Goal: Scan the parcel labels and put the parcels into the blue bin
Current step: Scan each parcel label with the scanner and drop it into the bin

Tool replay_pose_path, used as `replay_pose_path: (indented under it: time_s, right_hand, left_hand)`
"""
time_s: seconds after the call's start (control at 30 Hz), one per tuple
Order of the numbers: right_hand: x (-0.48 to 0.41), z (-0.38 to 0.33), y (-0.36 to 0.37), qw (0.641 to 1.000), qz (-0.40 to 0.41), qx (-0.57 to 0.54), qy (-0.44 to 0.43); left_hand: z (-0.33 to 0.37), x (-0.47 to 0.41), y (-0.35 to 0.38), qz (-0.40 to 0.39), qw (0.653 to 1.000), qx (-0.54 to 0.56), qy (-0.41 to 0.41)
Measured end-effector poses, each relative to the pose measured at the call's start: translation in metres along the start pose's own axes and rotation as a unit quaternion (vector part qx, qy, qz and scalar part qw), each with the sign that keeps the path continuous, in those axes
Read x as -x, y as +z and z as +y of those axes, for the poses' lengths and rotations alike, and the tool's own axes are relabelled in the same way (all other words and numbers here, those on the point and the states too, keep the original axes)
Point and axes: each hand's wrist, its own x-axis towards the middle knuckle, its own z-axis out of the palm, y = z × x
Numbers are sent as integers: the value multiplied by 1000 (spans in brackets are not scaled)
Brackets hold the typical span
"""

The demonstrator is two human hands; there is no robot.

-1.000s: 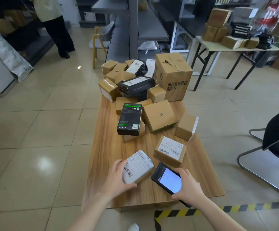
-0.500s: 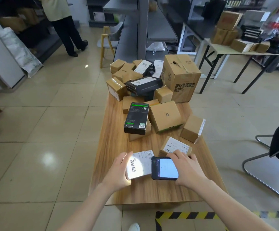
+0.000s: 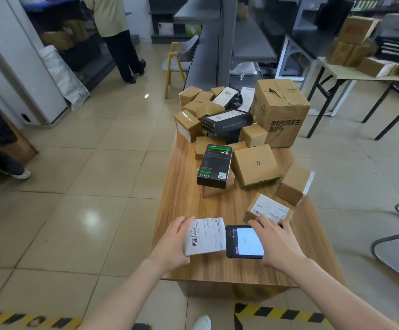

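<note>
A small parcel with a white barcode label sits near the front of the wooden table, label up. My left hand grips its left side. My right hand holds a black handheld scanner, lit screen up, right beside the parcel's right edge. Several more parcels lie further back: a labelled brown box, a black and green box, plain brown boxes and a large carton. No blue bin is in view.
A person stands at shelves at the far left. A folding table with boxes is at the right back, a chair frame at the right. Yellow-black floor tape runs below the table's front edge.
My left hand turned the parcel so its label lies flat and square. My right hand brought the scanner up against the parcel's right edge. The camera view shifted right and closer.
</note>
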Motion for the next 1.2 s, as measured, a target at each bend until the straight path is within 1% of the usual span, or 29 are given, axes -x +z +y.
replay_pose_path:
  time_s: [0.13, 0.23, 0.37, 0.47, 0.57, 0.63, 0.73, 0.83, 0.93, 1.0, 1.13, 1.2]
  right_hand:
    - [4, -13, -2, 999, -3, -8, -31]
    - [5, -28, -1, 997, 1, -40, -63]
    - [6, -59, 9, 990, -1, -80, -117]
    - [8, -95, 18, 980, -22, -108, -164]
    - [17, -141, 25, 966, -66, -130, -213]
    - [26, -173, 32, 952, -99, -154, -245]
    - [38, -218, 38, 932, -130, -156, -301]
    - [47, -261, 46, 915, -147, -142, -347]
    - [59, -307, 59, 896, -186, -171, -365]
    - [69, -337, 76, 882, -211, -187, -378]
    - [102, -386, 116, 854, -275, -201, -393]
    - [116, -414, 129, 843, -300, -177, -410]
  left_hand:
    - [-2, 31, -9, 27, 999, -26, -15]
    - [2, 62, -14, 65, 997, -18, -46]
    - [2, 121, -12, 130, 984, 19, -124]
    - [-4, 182, -7, 188, 958, 42, -213]
    - [-14, 261, 3, 242, 917, 71, -309]
    - [-20, 315, 12, 281, 881, 83, -371]
    - [-21, 387, 23, 329, 809, 95, -478]
    - [-17, 446, 39, 359, 739, 114, -559]
    - [-15, 489, 66, 387, 681, 136, -607]
    - [-14, 512, 90, 399, 647, 153, -631]
    - [-11, 553, 126, 406, 594, 180, -671]
    - [-21, 570, 131, 414, 568, 191, -685]
